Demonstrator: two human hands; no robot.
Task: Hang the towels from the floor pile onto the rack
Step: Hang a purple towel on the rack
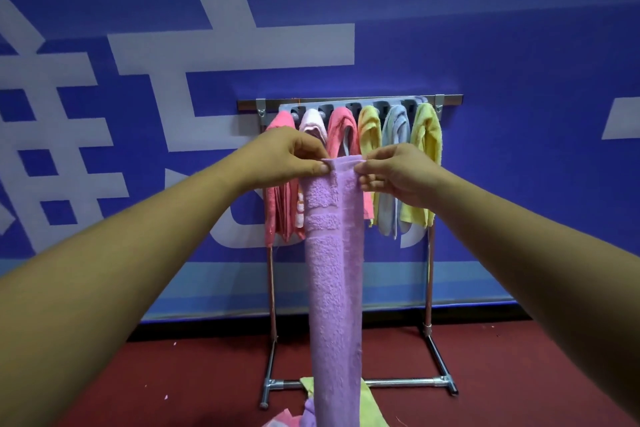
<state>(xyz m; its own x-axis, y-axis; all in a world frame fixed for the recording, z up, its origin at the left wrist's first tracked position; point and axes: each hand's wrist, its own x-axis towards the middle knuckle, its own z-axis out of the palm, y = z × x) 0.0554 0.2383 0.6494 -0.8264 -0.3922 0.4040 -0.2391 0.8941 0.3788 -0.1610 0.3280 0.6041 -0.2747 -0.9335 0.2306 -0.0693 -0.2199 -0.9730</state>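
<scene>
A long purple towel (334, 274) hangs straight down in front of me. My left hand (289, 156) pinches its top left corner, and my right hand (391, 168) pinches its top right corner. Behind it stands a metal rack (349, 101) with several towels hung on it in pink, white, yellow and light blue (393, 149). The towel's lower end reaches the floor pile (369, 404) of yellow-green, purple and pink towels at the bottom of the view.
The rack stands on a dark red floor (194, 374) against a blue wall with large white characters (228, 48). Its legs and a low crossbar (398, 382) lie close behind the pile.
</scene>
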